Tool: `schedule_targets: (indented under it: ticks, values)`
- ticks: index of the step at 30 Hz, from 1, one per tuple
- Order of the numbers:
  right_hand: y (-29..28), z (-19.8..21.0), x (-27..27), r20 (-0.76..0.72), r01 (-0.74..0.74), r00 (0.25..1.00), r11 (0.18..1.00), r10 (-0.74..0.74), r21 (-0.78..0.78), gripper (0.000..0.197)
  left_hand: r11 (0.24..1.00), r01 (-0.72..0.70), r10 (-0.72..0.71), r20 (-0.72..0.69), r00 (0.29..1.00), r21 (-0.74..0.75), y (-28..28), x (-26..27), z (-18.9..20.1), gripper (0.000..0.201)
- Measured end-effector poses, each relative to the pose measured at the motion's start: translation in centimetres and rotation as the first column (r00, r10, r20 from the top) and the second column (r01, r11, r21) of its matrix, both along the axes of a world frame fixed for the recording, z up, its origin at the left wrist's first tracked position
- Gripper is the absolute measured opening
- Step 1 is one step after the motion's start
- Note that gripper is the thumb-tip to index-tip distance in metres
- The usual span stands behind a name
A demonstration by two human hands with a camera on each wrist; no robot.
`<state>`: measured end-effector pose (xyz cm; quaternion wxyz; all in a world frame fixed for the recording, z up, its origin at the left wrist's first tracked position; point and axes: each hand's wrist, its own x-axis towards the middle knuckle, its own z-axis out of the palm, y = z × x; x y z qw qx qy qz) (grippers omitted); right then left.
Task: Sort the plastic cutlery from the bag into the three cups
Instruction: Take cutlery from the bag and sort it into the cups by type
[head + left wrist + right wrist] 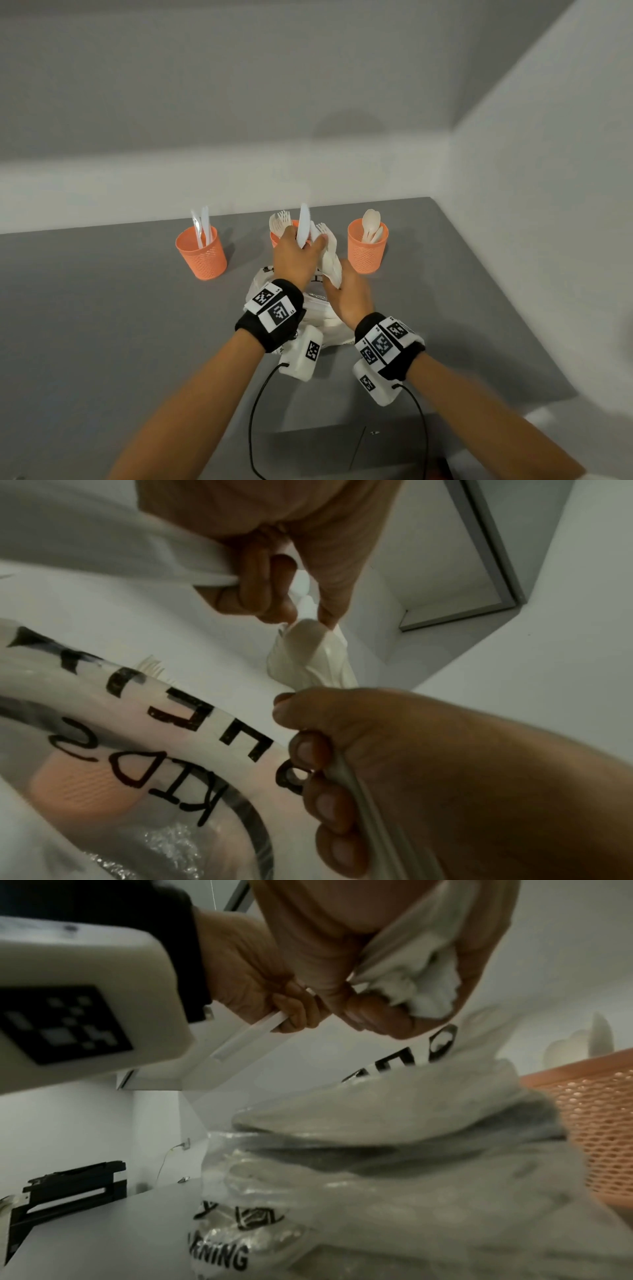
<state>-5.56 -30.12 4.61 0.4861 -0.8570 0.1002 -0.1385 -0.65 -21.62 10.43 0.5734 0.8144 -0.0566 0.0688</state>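
Three orange mesh cups stand in a row on the grey table: the left cup [200, 253] holds knives, the middle cup [275, 240] forks, the right cup [367, 246] spoons. In front of the middle cup my left hand [296, 255] grips a white plastic knife [303, 221] upright by its handle [246, 1037]. The clear printed bag [318, 308] lies under both wrists. My right hand [347, 298] grips a bunched, lifted part of the bag [331, 260], and the left thumb touches that part. Fork tines [322, 226] show beside the thumb.
White walls close off the table [102, 308] at the back and the right. Its front edge runs under my forearms. Black cables [255, 411] hang from the wrist cameras. A black device [68, 1185] sits at the far left.
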Motion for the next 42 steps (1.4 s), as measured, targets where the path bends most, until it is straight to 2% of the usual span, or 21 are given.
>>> schedule_targets:
  ticks: [4,7,11,15,17,18,20,23,26,31,34,36,38,40,42]
  values:
    - [0.2,-0.1,0.3,-0.015,-0.138,0.99,0.979,0.142,0.152,0.035,0.999,-0.052,0.052,-0.001,0.999,-0.017,0.4,1.0,0.1,0.012]
    - [0.2,0.0,0.0,-0.008,-0.201,0.978,0.948,0.209,0.246,0.028,0.994,-0.084,0.087,0.034,0.996,-0.075,0.9,1.7,0.7,0.021]
    - [0.2,0.6,-0.6,0.025,-0.223,0.973,0.899,0.23,0.378,0.013,0.981,-0.106,0.105,-0.015,0.994,-0.16,1.7,2.1,0.0,0.016]
    - [0.9,0.9,-0.1,0.011,-0.209,0.976,0.916,0.218,0.344,0.014,0.993,-0.038,0.025,-0.112,0.993,-0.111,2.0,1.7,-1.1,0.021]
    - [1.2,0.9,0.0,0.001,-0.215,0.973,0.914,0.229,0.343,0.012,0.994,-0.033,0.018,-0.145,0.989,-0.103,2.5,2.3,-1.4,0.016]
    - [1.3,1.0,0.1,-0.009,-0.221,0.97,0.902,0.242,0.37,0.009,0.993,-0.045,0.027,-0.155,0.988,-0.114,2.9,2.6,-1.5,0.01]
    - [1.6,1.4,0.4,-0.051,-0.218,0.961,0.861,0.271,0.46,0.005,0.982,-0.094,0.067,-0.166,0.984,-0.163,3.8,3.6,-1.4,0.016]
    - [2.3,1.6,1.2,-0.117,-0.165,0.956,0.827,0.267,0.538,0.014,0.94,-0.156,0.093,-0.211,0.973,-0.305,5.6,5.1,-0.8,0.019]
    - [3.2,1.9,2.3,-0.154,-0.153,0.946,0.813,0.285,0.562,0.022,0.89,-0.214,0.086,-0.314,0.946,-0.402,7.2,7.0,-0.5,0.023]
    - [5.8,2.5,3.7,-0.188,-0.154,0.931,0.806,0.311,0.571,0.024,0.76,-0.372,0.098,-0.471,0.876,-0.533,10.3,10.7,0.0,0.025]
    - [6.4,2.7,4.8,-0.2,-0.106,0.94,0.793,0.277,0.6,0.025,0.719,-0.389,0.151,-0.417,0.896,-0.575,12.7,13.2,0.7,0.02]
    - [6.4,2.9,5.4,-0.215,-0.075,0.939,0.773,0.267,0.63,0.027,0.761,-0.394,0.243,-0.336,0.91,-0.516,14.5,14.9,1.2,0.021]
    - [6.5,3.1,5.7,-0.225,-0.067,0.935,0.76,0.274,0.647,0.027,0.81,-0.421,0.343,-0.253,0.905,-0.407,16.2,17.0,1.7,0.031]
    - [6.6,3.1,6.0,-0.226,-0.065,0.934,0.754,0.276,0.653,0.028,0.827,-0.45,0.404,-0.2,0.893,-0.337,17.6,19.1,2.1,0.042]
    - [6.9,2.9,6.5,-0.227,-0.043,0.939,0.745,0.257,0.666,0.03,0.824,-0.455,0.422,-0.171,0.89,-0.337,18.5,21.1,2.2,0.045]
